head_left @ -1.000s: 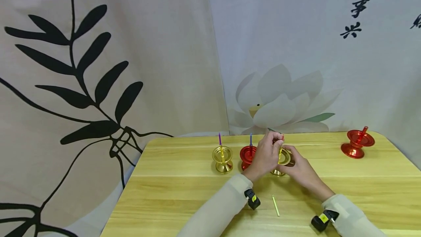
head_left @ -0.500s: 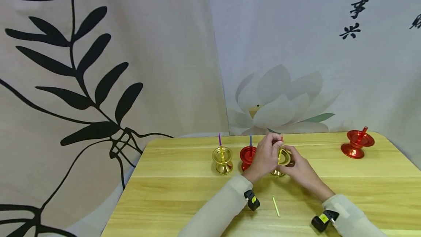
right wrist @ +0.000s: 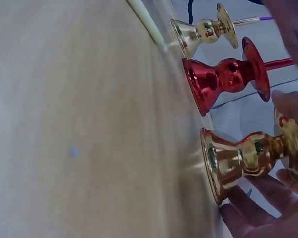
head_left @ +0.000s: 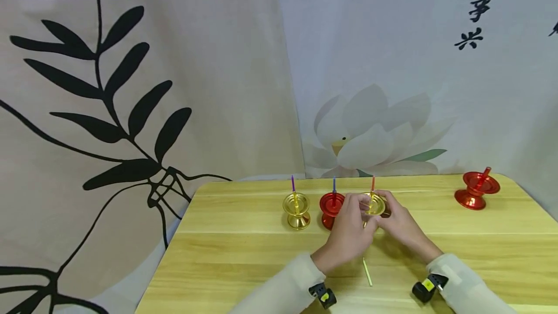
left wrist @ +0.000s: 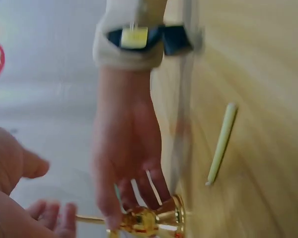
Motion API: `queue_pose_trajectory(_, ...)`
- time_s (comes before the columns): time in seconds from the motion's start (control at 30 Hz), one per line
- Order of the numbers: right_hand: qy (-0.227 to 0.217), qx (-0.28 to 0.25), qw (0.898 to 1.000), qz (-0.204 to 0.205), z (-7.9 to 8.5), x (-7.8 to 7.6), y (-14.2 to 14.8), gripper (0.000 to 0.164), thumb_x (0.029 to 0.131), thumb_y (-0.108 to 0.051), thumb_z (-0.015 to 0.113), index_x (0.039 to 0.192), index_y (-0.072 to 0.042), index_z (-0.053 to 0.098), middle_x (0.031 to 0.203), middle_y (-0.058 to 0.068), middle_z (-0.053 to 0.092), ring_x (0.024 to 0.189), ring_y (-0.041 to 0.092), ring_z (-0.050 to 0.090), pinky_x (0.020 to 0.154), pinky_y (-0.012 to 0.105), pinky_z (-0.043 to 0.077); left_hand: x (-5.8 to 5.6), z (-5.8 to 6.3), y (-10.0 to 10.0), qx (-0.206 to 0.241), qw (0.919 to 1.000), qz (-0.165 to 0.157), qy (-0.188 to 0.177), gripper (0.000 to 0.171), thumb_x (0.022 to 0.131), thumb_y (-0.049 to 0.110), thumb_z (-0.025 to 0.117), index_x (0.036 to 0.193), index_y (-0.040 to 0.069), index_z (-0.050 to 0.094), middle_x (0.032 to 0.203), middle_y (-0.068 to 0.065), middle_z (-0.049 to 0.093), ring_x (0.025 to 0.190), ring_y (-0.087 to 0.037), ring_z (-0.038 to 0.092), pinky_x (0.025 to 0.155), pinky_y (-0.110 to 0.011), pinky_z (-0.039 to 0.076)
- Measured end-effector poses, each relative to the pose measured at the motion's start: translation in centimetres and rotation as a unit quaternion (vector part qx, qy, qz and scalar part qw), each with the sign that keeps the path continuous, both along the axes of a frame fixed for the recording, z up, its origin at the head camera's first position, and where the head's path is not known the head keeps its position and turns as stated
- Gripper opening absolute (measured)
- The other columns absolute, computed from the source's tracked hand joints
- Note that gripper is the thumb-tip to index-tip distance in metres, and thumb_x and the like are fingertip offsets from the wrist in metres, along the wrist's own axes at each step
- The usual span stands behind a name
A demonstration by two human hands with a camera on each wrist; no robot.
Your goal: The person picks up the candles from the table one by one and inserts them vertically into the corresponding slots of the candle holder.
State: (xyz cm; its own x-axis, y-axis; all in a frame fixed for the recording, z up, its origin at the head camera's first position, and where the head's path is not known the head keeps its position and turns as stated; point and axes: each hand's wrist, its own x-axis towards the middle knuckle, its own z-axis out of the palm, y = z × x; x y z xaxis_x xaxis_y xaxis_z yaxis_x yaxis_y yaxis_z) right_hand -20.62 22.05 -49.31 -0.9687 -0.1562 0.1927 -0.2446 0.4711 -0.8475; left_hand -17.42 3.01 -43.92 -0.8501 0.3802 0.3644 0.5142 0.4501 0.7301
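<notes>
My right hand (head_left: pixel 405 229) grips a gold candle holder (right wrist: pixel 253 153), its thumb and fingers around the stem below the dish. A red candle (head_left: pixel 373 184) stands upright in that holder. Close to the dish's left side is my left hand (head_left: pixel 350 229), which partly covers the holder in the head view. In the left wrist view the left hand's thumb (left wrist: pixel 36 166) and fingers (left wrist: pixel 52 218) are spread apart with nothing held between them. A pale yellow-green candle (head_left: pixel 367 271) lies on the table in front of the hands.
To the left stand a red candle holder (head_left: pixel 330 206) with a blue candle (head_left: pixel 334 184) and a gold candle holder (head_left: pixel 298 219) with a purple candle (head_left: pixel 293 183). Another red candle holder (head_left: pixel 472 200) is at the table's far right. A printed cloth (head_left: pixel 231 86) hangs behind.
My left hand has let go of the red candle's upper part and dropped lower, beside the dish. The red candle now stands uncovered. My right hand keeps its place on the gold holder.
</notes>
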Motion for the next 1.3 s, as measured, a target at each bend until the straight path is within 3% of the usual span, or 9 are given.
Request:
queue_pose_trajectory(0.13,-0.004,-0.005,1.0,-0.005,-0.1,-0.1,0.1,0.072,0.099,-0.018,0.084,0.157,0.0,0.044,0.133,0.025,0.07,0.114,0.033,0.071,0.086,0.026,0.056,2.5,0.3,-1.7,-0.117,0.9922,-0.041,-0.014,0.038,0.105,0.029,0.078,0.131,0.006,0.063,0.117,0.003,0.061,0.102,-0.001,0.06,0.088,-0.015,0.05)
queue_pose_trajectory(0.3,-0.008,0.012,1.0,-0.003,0.0,0.2,0.7,0.084,0.094,-0.024,0.091,0.159,-0.003,0.044,0.13,0.018,0.073,0.116,0.032,0.071,0.093,0.039,0.056,4.1,-0.5,-3.1,-0.288,0.9539,-0.067,-0.053,0.048,0.103,0.054,0.073,0.118,0.008,0.07,0.105,0.008,0.063,0.092,-0.004,0.06,0.08,-0.019,0.05)
queue_pose_trajectory(0.37,-0.008,0.015,1.0,0.004,0.0,0.5,1.3,0.086,0.093,-0.021,0.092,0.161,-0.004,0.042,0.132,0.02,0.072,0.122,0.038,0.07,0.099,0.047,0.056,4.2,-1.0,-3.3,-0.325,0.9414,-0.065,-0.064,0.05,0.101,0.059,0.073,0.109,0.01,0.07,0.1,0.007,0.061,0.086,-0.006,0.058,0.076,-0.02,0.05)
queue_pose_trajectory(0.47,-0.004,0.012,1.0,0.016,0.2,0.8,2.4,0.086,0.093,-0.016,0.091,0.162,-0.003,0.041,0.135,0.024,0.07,0.129,0.046,0.066,0.106,0.057,0.054,4.3,-2.0,-3.3,-0.347,0.9344,-0.059,-0.057,0.052,0.098,0.064,0.075,0.096,0.013,0.066,0.091,0.006,0.057,0.08,-0.006,0.054,0.071,-0.021,0.048)
queue_pose_trajectory(0.6,-0.005,0.015,1.0,0.012,0.5,1.2,4.4,0.082,0.096,-0.014,0.087,0.161,0.001,0.04,0.139,0.026,0.068,0.133,0.051,0.062,0.109,0.048,0.053,4.3,-3.1,-3.0,-0.35,0.9336,-0.055,-0.053,0.056,0.093,0.068,0.078,0.094,0.014,0.063,0.089,0.006,0.055,0.076,-0.007,0.052,0.069,-0.021,0.047)
queue_pose_trajectory(0.77,-0.024,0.005,1.0,-0.009,1.1,1.8,7.1,0.077,0.102,-0.016,0.081,0.163,0.001,0.037,0.144,0.027,0.065,0.133,0.048,0.063,0.095,0.023,0.055,4.4,-3.6,-2.3,-0.367,0.9281,-0.035,-0.049,0.068,0.088,0.073,0.081,0.108,0.01,0.066,0.089,0.005,0.054,0.077,-0.008,0.053,0.071,-0.021,0.048)
queue_pose_trajectory(0.93,-0.016,0.008,0.999,-0.047,1.5,2.5,10.0,0.063,0.106,-0.018,0.077,0.157,0.0,0.045,0.136,0.01,0.071,0.12,0.003,0.065,0.085,0.015,0.053,4.1,-3.9,-2.0,-0.383,0.9227,-0.026,-0.035,0.061,0.09,0.067,0.084,0.106,0.012,0.065,0.091,0.005,0.055,0.08,-0.008,0.055,0.074,-0.022,0.05)
queue_pose_trajectory(1.1,0.013,0.013,0.994,-0.104,2.1,3.2,12.8,0.039,0.106,-0.018,0.078,0.139,-0.002,0.063,0.115,-0.023,0.073,0.103,-0.016,0.059,0.08,0.008,0.047,3.2,-4.2,-2.8,-0.339,0.9375,-0.061,-0.047,0.045,0.095,0.051,0.086,0.115,0.013,0.071,0.099,0.01,0.062,0.088,-0.003,0.058,0.081,-0.02,0.05)
queue_pose_trajectory(1.3,0.014,-0.011,0.978,-0.207,3.1,3.7,15.6,0.018,0.106,-0.022,0.078,0.119,-0.01,0.071,0.098,-0.034,0.067,0.088,-0.015,0.061,0.072,0.007,0.049,1.9,-4.1,-3.8,-0.278,0.9555,-0.091,-0.04,0.032,0.089,0.034,0.096,0.108,0.016,0.077,0.09,0.017,0.065,0.085,0.008,0.056,0.081,-0.015,0.047)
